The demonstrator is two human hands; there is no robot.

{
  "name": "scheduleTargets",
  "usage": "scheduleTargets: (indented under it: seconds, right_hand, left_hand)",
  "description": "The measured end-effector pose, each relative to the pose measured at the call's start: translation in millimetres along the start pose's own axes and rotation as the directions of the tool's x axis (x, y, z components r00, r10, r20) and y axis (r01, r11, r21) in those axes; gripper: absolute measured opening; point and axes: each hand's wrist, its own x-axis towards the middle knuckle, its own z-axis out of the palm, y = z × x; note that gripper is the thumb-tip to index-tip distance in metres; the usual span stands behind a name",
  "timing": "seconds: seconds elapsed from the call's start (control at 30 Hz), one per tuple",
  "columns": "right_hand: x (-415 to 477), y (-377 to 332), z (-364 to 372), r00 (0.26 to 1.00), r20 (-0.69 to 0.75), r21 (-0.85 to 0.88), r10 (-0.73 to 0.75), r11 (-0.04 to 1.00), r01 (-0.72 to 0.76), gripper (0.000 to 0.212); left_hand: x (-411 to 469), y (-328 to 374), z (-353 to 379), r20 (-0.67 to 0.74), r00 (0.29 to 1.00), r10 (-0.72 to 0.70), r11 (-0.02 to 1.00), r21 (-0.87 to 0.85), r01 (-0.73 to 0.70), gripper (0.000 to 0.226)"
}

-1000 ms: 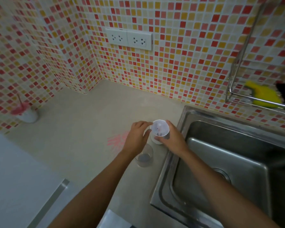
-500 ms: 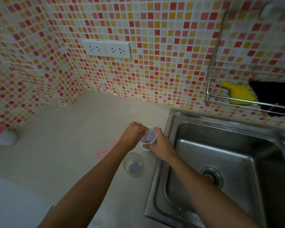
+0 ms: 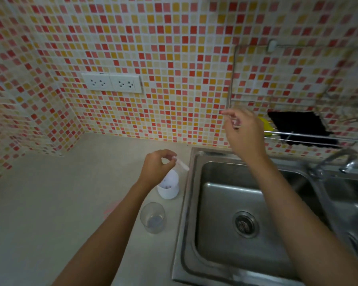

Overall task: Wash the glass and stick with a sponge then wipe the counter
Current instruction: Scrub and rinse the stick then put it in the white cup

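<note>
The pale beige counter [image 3: 60, 203] ran along the left side of the steel sink [image 3: 188, 203]. A white cup [image 3: 168, 188] stood upright on it just beside the sink's left rim, and a clear glass [image 3: 153, 218] stood upright just in front of the cup, the two apart. Farther left of the sink lay what seemed to be a faint pink smear [image 3: 111, 209], partly hidden.

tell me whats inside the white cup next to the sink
The white cup shows only a few dark specks at its bottom. The left hand, pinching the stick above it, hides part of its left rim and wall.
</note>
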Motion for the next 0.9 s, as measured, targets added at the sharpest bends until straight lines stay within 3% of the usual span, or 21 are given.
scheduleTargets:
  seconds: [0.1,0.2,0.33,0.43,0.53,0.63,0.73,0.9]
  right_hand:
    - [35.7,36.6,-14.9,0.988,-0.019,-0.049,0.154,0.987,-0.154,0.021]
    - [58.0,74.3,-16.1,0.905,0.171,-0.243,0.388,0.907,-0.343,0.027]
    - [71.8,88.8,-10.2,0.773,0.352,-0.424,0.528,0.826,-0.372,0.035]
    - [70.9,88.0,-7.7,0.819,0.282,-0.400,0.499,0.837,-0.373,0.031]
    - [62.4,77.5,-21.2,0.904,0.187,-0.105,0.383,0.923,-0.369,0.032]
    - [33.1,56.8,-48.6,0.994,0.001,0.117,0.113,0.987,-0.112,0.030]
    - [-25.8,49.5,-58.4,1.000,0.019,0.043,-0.012,0.999,0.011,0.032]
    - [-93.5,76.5,-51.8,0.987,0.138,-0.078,0.076,0.995,-0.066,0.034]
  left_hand:
    - [3.3,26.4,13.5,0.031,0.999,-0.009,0.995,-0.096,0.012,0.017]
    - [0.2,46.6,23.2,0.022,1.000,-0.013,0.988,-0.151,0.016,0.016]
    - [-5.1,56.9,31.3,0.011,0.999,-0.033,0.984,-0.175,0.034,0.016]
    - [-12.0,64.8,38.0,0.018,0.998,-0.057,0.982,-0.180,0.059,0.016]
    - [-19.6,75.8,47.7,0.014,0.996,-0.084,0.975,-0.207,0.085,0.016]
    - [-27.0,93.0,59.0,0.012,0.993,-0.119,0.964,-0.239,0.118,0.013]
    - [-29.3,113.2,71.2,0.009,0.993,-0.114,0.956,-0.271,0.112,0.012]
    - [-31.2,161.2,96.1,-0.001,1.000,-0.011,0.943,-0.332,0.010,0.004]
